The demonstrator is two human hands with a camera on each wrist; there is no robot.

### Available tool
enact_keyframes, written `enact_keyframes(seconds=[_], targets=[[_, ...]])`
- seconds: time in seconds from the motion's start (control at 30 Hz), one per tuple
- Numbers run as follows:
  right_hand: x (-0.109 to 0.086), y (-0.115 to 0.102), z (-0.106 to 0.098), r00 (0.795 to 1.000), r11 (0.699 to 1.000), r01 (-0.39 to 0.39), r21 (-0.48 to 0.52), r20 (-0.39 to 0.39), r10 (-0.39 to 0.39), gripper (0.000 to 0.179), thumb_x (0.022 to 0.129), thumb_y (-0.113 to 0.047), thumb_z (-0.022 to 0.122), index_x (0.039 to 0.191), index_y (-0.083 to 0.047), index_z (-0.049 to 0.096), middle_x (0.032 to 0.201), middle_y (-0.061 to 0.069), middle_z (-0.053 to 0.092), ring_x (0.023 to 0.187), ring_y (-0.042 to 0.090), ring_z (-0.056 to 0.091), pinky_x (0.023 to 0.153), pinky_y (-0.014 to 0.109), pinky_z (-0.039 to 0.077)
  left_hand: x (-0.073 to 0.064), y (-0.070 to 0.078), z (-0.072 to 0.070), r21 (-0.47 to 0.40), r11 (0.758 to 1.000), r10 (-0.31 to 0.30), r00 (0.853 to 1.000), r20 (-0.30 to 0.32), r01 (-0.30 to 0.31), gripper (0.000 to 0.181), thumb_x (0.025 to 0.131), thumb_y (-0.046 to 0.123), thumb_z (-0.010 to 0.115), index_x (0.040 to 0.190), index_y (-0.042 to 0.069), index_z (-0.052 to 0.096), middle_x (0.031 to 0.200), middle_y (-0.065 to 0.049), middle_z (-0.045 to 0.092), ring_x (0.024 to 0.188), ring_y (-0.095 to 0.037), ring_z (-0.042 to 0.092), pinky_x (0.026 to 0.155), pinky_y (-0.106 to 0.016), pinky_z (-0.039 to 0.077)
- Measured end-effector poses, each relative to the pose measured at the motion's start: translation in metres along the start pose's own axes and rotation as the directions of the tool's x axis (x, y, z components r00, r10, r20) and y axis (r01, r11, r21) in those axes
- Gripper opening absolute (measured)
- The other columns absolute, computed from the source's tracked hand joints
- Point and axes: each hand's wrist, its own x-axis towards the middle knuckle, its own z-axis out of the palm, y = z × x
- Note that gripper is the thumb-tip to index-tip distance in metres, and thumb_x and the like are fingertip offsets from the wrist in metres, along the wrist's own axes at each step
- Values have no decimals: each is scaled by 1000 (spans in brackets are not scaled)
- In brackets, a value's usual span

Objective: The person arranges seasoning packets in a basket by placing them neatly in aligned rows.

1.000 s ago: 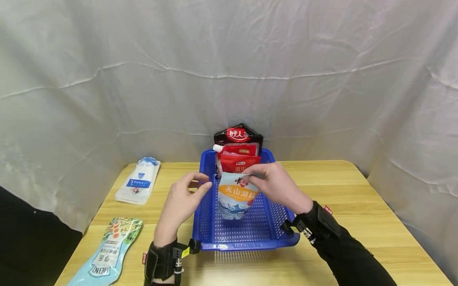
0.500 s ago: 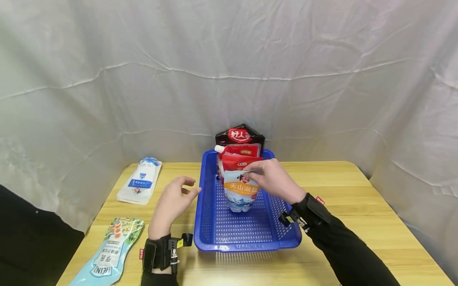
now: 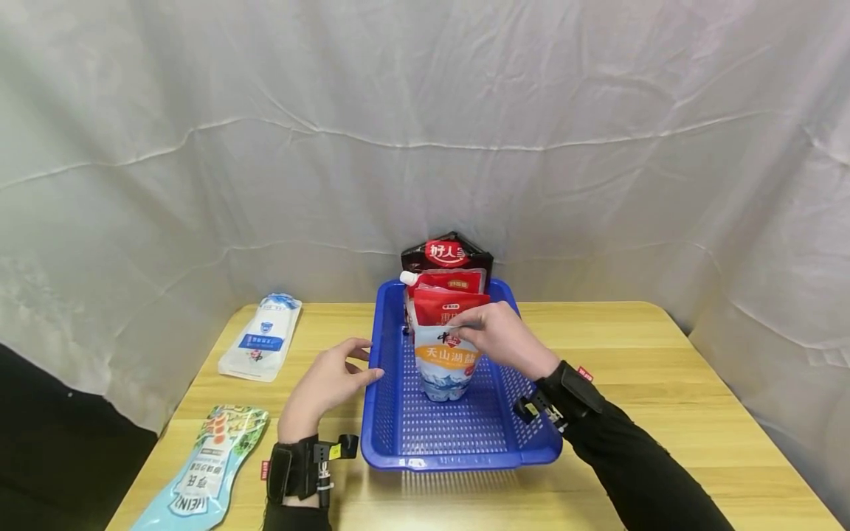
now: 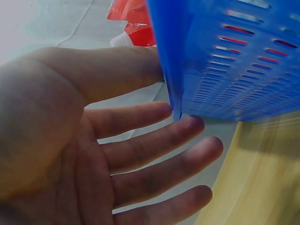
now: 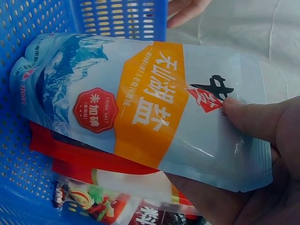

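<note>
A salt pouch (image 3: 446, 375) with an orange band and a mountain picture stands upright inside the blue plastic basket (image 3: 458, 463). My right hand (image 3: 506, 341) pinches its top edge; in the right wrist view the thumb (image 5: 251, 119) lies on the pouch's front and the fingers are behind. Red pouches (image 3: 451, 304), one with a white spout, stand just behind the salt. At the basket's left side is my left hand (image 3: 327, 385), thumb and fingertips right at the rim. The left wrist view shows its fingers (image 4: 154, 150) spread and fairly straight.
A black bag (image 3: 446, 254) with a red label rises at the basket's back end. On the wooden table (image 3: 624, 354), to the left, lie a white-and-blue pouch (image 3: 262, 339) and a light blue Heinz pouch (image 3: 199, 472). Grey cloth (image 3: 425, 147) hangs behind.
My right hand has brought the salt pouch back and down against the red pouches. The left hand first drew away to the left, then came back to the basket's rim.
</note>
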Motion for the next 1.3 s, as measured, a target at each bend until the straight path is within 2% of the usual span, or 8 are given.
enact_keyframes(seconds=[0.3,0.43,0.67,0.9,1.1,1.3], targets=[[-2,-1,2,998,997,-58,51,30,57,30,94,-15,79,123,-10,77,114,7,76,104,27,70,84,40,62,1,0,2,-37,999,-8,1000,-3,8,54,93,21,79,140,3,59,125,-15,69,104,-30,71,86,-46,61],[-3,0,2,997,994,-75,75,27,73,29,94,-13,78,123,-13,77,117,7,75,107,28,69,85,39,63,1,1,3,-45,999,-19,1000,3,19,53,94,20,78,140,3,58,125,-15,69,105,-30,70,87,-46,60],[-12,1,-3,997,988,-74,135,4,74,34,95,-14,77,129,-14,74,126,9,71,117,33,69,89,46,62,2,0,4,-53,998,-26,1000,1,26,51,94,19,78,139,3,59,125,-15,69,104,-30,70,87,-46,60],[-26,5,-15,993,983,-37,180,-108,57,41,97,-20,75,136,-12,67,132,12,69,118,34,68,93,47,60,3,-1,4,-54,998,-14,1000,-3,14,51,94,19,78,138,3,59,124,-15,69,104,-30,70,87,-46,60],[-43,17,-25,974,970,-25,241,-213,78,44,100,-24,71,141,-12,63,136,11,67,122,33,65,99,51,57,2,1,3,-61,998,-15,1000,-2,15,51,94,18,78,138,2,59,124,-16,69,104,-30,70,86,-46,60],[-60,40,-28,961,961,-45,273,-252,117,44,102,-26,69,142,-9,62,138,14,66,125,35,64,99,53,56,2,1,3,-55,998,-24,1000,0,24,51,94,18,78,138,2,58,124,-15,68,104,-30,70,86,-45,61]])
